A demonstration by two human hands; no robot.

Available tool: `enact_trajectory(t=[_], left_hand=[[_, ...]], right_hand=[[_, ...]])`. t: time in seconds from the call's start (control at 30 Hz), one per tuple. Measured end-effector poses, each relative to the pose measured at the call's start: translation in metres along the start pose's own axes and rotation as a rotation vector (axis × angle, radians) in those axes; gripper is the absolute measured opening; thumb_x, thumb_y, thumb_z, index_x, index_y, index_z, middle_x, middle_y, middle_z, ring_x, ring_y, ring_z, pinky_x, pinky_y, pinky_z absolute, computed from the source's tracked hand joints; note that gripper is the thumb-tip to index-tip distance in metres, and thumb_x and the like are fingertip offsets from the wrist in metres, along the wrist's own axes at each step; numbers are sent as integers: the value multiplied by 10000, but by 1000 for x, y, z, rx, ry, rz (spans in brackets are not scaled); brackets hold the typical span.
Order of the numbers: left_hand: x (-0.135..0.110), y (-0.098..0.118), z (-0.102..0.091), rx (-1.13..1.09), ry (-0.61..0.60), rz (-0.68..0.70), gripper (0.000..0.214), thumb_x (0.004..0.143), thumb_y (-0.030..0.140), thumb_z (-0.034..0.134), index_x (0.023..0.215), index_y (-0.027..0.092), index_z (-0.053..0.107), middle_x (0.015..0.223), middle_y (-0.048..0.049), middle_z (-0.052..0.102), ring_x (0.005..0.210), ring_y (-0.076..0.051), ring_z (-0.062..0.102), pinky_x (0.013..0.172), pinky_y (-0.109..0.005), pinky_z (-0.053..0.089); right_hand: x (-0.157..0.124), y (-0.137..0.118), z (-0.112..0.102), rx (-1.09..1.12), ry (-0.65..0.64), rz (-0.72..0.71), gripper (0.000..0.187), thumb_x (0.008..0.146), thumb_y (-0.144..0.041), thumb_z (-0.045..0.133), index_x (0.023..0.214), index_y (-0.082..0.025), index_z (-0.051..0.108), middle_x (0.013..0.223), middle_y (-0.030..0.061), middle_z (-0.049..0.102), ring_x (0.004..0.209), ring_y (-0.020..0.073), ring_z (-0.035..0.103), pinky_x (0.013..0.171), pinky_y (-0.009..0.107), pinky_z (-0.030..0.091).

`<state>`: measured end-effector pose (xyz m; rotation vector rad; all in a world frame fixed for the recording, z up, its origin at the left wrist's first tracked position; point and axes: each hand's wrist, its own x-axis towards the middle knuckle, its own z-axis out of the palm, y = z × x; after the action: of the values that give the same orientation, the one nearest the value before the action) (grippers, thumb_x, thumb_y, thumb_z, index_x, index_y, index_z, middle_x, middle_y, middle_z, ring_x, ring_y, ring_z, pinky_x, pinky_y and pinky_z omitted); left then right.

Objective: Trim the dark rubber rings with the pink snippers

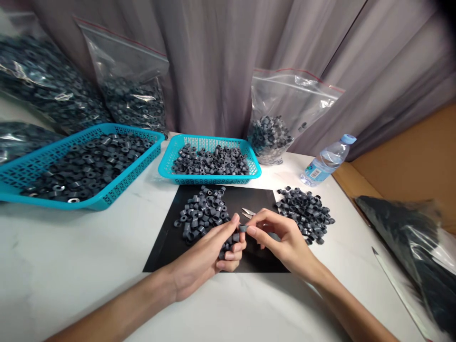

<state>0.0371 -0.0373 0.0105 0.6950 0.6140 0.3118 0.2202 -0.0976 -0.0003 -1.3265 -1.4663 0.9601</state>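
My left hand (203, 249) is curled around several small dark grey ring-shaped parts (228, 244), which show between the palm and fingers. At its fingertips sits one grey ring (242, 228), pinched by the thumb and index finger of my right hand (283, 232). A pair of small snips (247, 213) also lies in the right hand; the two metal blades stick out to the left above the index finger, apart from each other. Both hands are over a black mat (164, 247). Beside the left hand, a heap of grey rings (203, 213) lies on the mat.
Another heap of rings (304, 213) is right of the mat. Behind stand a blue basket (210, 179) of rings, a larger blue basket (103, 202), and clear zip bags (270, 104). A water bottle (326, 161) and a dark plastic bag (409, 242) are at the right.
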Motion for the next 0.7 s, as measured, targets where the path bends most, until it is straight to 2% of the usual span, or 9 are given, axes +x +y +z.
enact_trajectory(t=[0.17, 0.3, 0.43, 0.5, 0.7], left_hand=[[2, -3, -2, -6, 129, 43, 383, 867, 557, 610, 895, 180, 552, 706, 38, 433, 576, -59, 330, 488, -181, 188], [5, -8, -3, 27, 216, 50, 376, 845, 532, 651, 913, 175, 555, 740, 32, 481, 609, -70, 358, 494, -196, 209], [7, -12, -3, 41, 284, 16, 333, 861, 475, 650, 976, 169, 584, 764, 31, 506, 618, -71, 389, 508, -201, 254], [8, -15, -3, 28, 293, 22, 310, 856, 420, 671, 1022, 171, 589, 789, 26, 529, 627, -68, 418, 513, -197, 266], [7, -16, -2, -34, 276, 28, 202, 878, 323, 647, 978, 160, 581, 737, 33, 509, 576, -52, 418, 480, -176, 246]], right_hand=[[-6, -7, 9, 29, -57, 4, 234, 939, -412, 585, 873, -196, 648, 811, 17, 605, 691, 131, 547, 592, 248, 465], [-12, -11, 24, -89, -82, -12, 229, 975, -379, 518, 888, -202, 634, 808, 12, 605, 688, 132, 530, 633, 265, 433], [-14, -11, 32, -194, -48, -12, 256, 982, -371, 491, 827, -201, 603, 738, -2, 572, 639, 124, 491, 586, 256, 384], [-13, -10, 34, -221, -35, -15, 272, 981, -369, 487, 807, -198, 606, 716, -3, 568, 621, 123, 481, 576, 256, 375], [-12, -8, 35, -238, 29, 12, 273, 956, -386, 532, 789, -197, 638, 673, 6, 613, 567, 126, 506, 522, 259, 373]])
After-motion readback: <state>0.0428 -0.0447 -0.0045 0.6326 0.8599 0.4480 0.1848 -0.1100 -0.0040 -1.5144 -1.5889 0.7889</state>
